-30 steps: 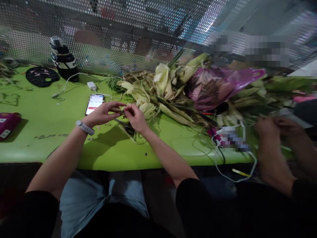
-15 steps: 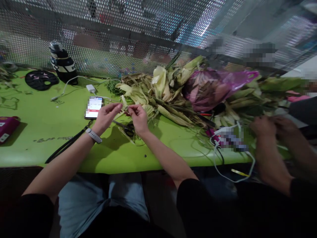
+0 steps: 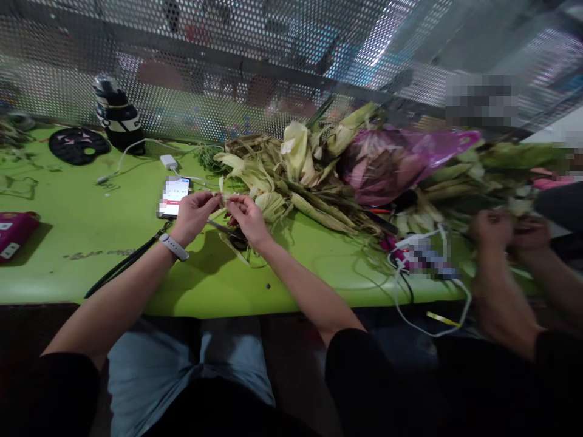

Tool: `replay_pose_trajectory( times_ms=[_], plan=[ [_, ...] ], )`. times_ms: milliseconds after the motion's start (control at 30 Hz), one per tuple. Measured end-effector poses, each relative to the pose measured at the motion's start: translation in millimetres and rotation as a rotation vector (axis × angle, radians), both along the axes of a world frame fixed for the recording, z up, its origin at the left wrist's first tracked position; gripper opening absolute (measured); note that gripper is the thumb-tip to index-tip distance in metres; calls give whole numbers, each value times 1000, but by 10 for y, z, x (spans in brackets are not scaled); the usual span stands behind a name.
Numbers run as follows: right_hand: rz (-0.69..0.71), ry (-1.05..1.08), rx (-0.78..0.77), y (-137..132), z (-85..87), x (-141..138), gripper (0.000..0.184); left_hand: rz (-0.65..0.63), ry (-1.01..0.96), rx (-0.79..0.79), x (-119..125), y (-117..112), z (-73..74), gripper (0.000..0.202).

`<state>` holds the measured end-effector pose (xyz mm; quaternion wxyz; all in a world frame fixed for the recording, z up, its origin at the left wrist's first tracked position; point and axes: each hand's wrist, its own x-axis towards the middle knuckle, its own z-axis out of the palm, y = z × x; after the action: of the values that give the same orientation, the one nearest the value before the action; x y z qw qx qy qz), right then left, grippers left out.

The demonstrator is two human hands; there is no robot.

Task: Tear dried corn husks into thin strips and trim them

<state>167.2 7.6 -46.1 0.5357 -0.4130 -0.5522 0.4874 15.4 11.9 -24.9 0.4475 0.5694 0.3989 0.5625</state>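
My left hand (image 3: pixel 195 213) is closed in a pinch on a small pale strip of corn husk (image 3: pixel 221 186), which sticks up between the fingertips. My right hand (image 3: pixel 248 220) pinches at the same small piece from the other side, fingertips almost meeting the left ones. Much of the piece is hidden by the fingers. Under my right hand lies a pair of scissors (image 3: pixel 237 238), partly covered, with loose husk shreds around it. Just beyond the hands spreads a heap of dried corn husks (image 3: pixel 291 164). Left of my left hand rests a lit phone (image 3: pixel 173 197).
A purple plastic bag (image 3: pixel 378 164) sits on the husks. Behind the phone are a white cable adapter (image 3: pixel 168 162), a dark bottle (image 3: pixel 119 118) and a black palette-shaped piece (image 3: pixel 78 146). At right, a co-worker's hands (image 3: pixel 494 229) are near a cabled power strip (image 3: pixel 416 254).
My right hand has shifted slightly left with its fingers a little more spread. My left hand has come slightly lower. The co-worker's hands at right have also moved a little.
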Motion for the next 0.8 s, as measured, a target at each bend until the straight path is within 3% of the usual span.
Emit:
replay_pose_trajectory(
  times_ms=[233,467,667,800],
  plan=[
    [-156,-478,477,-77,30,61,22,41,2,-2,-15,40,-22,15],
    [-255,-969,804,-128,170,130,24,38,240,101,-68,19,-10,14],
    [-196,-953,904,-53,204,201,22,-176,253,-44,-86,-47,110,16],
    [-130,-857,803,-2,170,232,26,-305,232,-119,-95,-59,152,16]
  ],
)
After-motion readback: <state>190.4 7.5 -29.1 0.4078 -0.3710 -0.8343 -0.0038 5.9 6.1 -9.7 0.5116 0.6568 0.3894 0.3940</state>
